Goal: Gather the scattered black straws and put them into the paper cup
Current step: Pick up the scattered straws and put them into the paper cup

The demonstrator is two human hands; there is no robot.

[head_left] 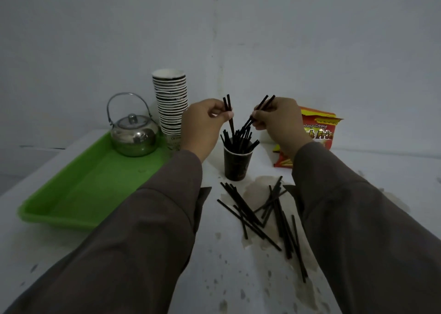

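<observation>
A dark paper cup (237, 163) stands upright mid-surface, already bristling with black straws (238, 138). Just above it both hands are raised. The left hand (202, 125) pinches a couple of straws (228, 106) between thumb and fingers, their lower ends pointing down into the cup. The right hand (278, 120) pinches another few straws (262, 109), slanted down and left toward the cup's mouth. Nearer than the cup, a loose pile of straws (265, 216) lies criss-crossed on the white surface (148, 254), over a brownish stain. Both arms wear brown sleeves (133, 230). To the left sits a green tray (78, 194) carrying a steel kettle (133, 134), with a tall stack of cups (170, 103) at its far right corner. Right of the hands stands a red snack bag (317, 132).
</observation>
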